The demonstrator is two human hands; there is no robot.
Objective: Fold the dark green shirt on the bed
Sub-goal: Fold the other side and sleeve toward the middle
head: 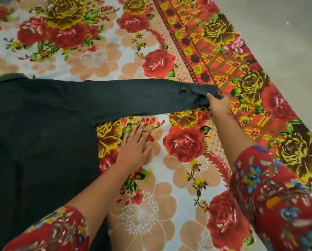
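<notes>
The dark green shirt (39,134) lies flat on the bed, its body filling the left side and its collar at the upper left. One long sleeve (142,96) stretches straight out to the right. My right hand (218,105) grips the cuff at the sleeve's end. My left hand (136,144) rests flat on the bedsheet just right of the shirt's side seam, below the sleeve, fingers spread and holding nothing.
The bed is covered by a floral sheet (169,196) with red and yellow roses. Its patterned border runs diagonally at the right, where the bed's edge meets a grey floor (287,33). My forearms wear red floral sleeves.
</notes>
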